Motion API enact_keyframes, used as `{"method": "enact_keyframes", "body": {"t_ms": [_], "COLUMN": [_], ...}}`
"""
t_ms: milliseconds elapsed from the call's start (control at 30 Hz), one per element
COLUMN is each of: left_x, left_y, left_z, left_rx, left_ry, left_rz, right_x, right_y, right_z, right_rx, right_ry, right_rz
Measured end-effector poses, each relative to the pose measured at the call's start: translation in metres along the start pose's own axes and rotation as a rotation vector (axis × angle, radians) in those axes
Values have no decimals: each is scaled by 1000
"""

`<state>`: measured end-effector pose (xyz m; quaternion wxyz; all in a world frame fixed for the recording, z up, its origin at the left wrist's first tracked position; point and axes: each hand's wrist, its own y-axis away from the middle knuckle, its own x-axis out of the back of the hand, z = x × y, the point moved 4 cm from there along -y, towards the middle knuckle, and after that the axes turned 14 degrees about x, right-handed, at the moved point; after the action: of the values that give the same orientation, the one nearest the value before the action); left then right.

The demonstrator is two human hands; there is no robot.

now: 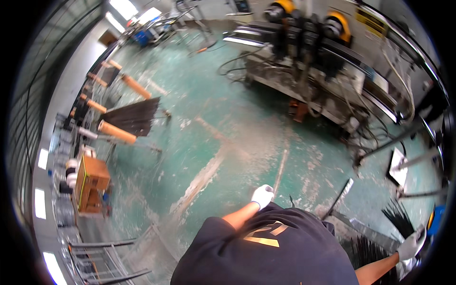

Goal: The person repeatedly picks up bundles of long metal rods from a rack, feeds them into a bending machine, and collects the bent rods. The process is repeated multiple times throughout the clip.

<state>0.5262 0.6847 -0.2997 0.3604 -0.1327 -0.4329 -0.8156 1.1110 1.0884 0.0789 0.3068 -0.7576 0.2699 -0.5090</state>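
My left hand [262,195], in a white glove, hangs in front of my dark shirt above the green floor. Its fingers look curled in, and nothing shows in them. Low on the right, my right hand [411,245], also gloved in white, is closed at the narrow end of a bundle of thin black rods [398,218]. The rods' loose ends fan out away from it. More thin black rods [369,251] stand beside my right forearm, partly hidden by my body. A blue and yellow object [434,221] is just past my right fingertips.
A long machine bench [285,85] with yellow-and-black units and hanging cables stands ahead to the right. At left, a rack with orange rollers [117,132] carries a dark sheet [135,117]. A wooden box [92,178] and a metal frame [111,259] stand nearer. A metal bar [363,230] runs beside the rods.
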Motion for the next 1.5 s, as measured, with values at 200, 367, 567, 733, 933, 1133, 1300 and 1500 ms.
{"method": "enact_keyframes", "body": {"t_ms": [200, 367, 567, 733, 933, 1133, 1300, 1500], "left_x": [152, 295, 393, 421, 608, 846, 1049, 1277], "left_y": [-25, -58, -90, -116, -149, -169, -184, -216], "left_z": [-43, -140, -232, -254, -207, -224, -274, -322], "left_rx": [-86, 216, 433, 512, 307, 159, 47, 44], "left_ry": [-23, 137, 432, 458, 393, 527, 382, -1], "left_rz": [22, 266, 486, 388, 558, 995, 1263, 1515], "right_x": [-143, -225, -314, -394, -434, -372, -284, -240], "right_y": [91, 214, 348, 418, 519, 633, 709, 788], "right_z": [-304, -485, -603, -732, -985, -1282, -1451, -1550], "right_rx": [248, 461, 619, 647, 905, 1275, 1293, 1254], "right_ry": [-425, -596, -498, -440, -422, -779, -974, -875], "right_rz": [-465, -786, -1139, -1270, -1444, -1524, -1535, -1572]}}
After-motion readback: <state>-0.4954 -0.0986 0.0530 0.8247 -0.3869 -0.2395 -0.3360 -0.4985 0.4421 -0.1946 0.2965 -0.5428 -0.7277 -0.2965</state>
